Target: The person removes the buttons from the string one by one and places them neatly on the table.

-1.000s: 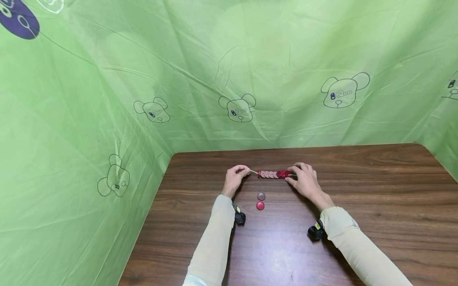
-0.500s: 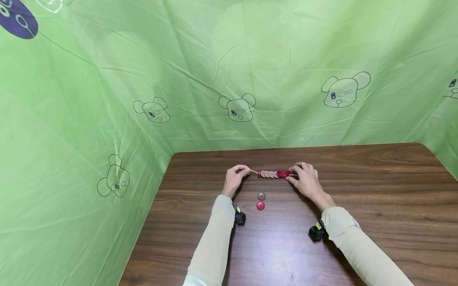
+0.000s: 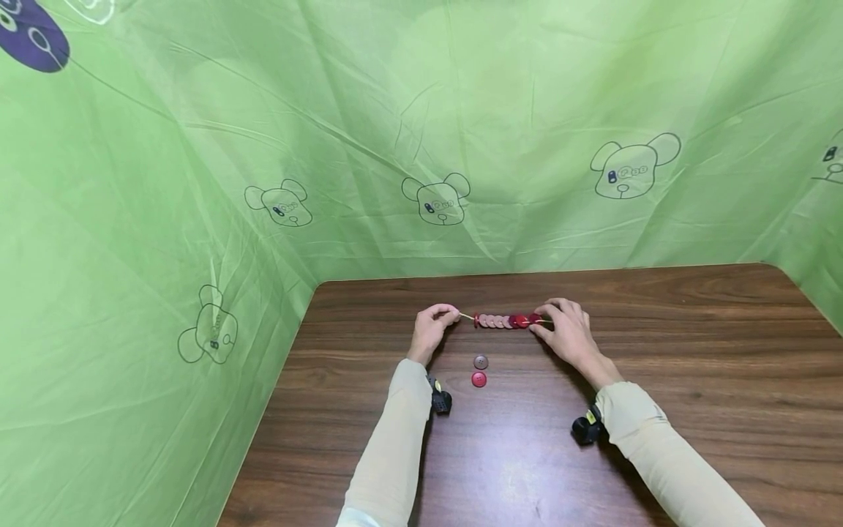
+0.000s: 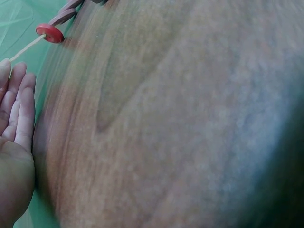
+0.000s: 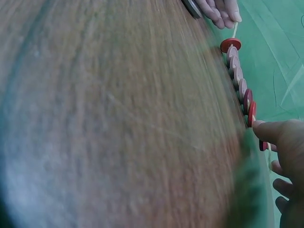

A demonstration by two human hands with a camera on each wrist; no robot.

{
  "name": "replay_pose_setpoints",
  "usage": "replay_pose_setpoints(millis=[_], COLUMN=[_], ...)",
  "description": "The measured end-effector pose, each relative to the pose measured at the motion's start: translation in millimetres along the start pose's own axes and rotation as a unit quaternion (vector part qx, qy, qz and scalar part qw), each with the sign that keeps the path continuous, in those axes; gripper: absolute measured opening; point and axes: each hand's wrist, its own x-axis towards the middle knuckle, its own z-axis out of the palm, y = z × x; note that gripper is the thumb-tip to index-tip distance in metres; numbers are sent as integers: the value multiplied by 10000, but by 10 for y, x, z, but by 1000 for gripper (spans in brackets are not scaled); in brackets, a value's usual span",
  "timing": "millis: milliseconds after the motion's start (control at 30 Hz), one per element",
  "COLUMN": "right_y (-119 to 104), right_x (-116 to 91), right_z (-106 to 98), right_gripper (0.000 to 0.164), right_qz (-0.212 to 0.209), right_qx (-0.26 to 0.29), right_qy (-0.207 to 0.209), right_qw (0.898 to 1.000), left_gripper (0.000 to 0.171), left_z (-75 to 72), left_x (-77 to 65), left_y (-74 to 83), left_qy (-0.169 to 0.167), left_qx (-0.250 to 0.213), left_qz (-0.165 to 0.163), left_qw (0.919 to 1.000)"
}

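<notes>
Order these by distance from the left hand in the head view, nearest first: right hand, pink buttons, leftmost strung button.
1. Leftmost strung button: red, just right of the left hand.
2. Pink buttons: next along, farther right.
3. Right hand: farthest right, past the pink buttons.

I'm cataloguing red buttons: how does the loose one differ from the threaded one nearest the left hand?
The loose red button lies flat on the table; the threaded red button appears edge-on in the head view. The loose one is off the cord; the threaded one is on it. Both are round.
</notes>
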Motion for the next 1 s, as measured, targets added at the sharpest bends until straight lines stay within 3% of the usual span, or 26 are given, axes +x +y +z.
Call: replay_pose_setpoints(millis=[167, 267, 1000], right_y=[22, 43, 123], right_x=[-13, -20, -83], right_z=[-29, -43, -147], right_gripper=[33, 32, 32], right_qz=[3, -3, 8], right_qx=[19, 14, 0], right_qy=[119, 143, 261], right_qw=[9999, 9999, 9997], left_gripper=[13, 12, 12], left_z=[-4, 5, 12], left_x=[-31, 20, 21], left_y=[57, -39, -40], left_qy=[-23, 15, 4], left_qx=[41, 62, -64], left_qz=[-19, -8, 8], left_qw=[10000, 10000, 10000])
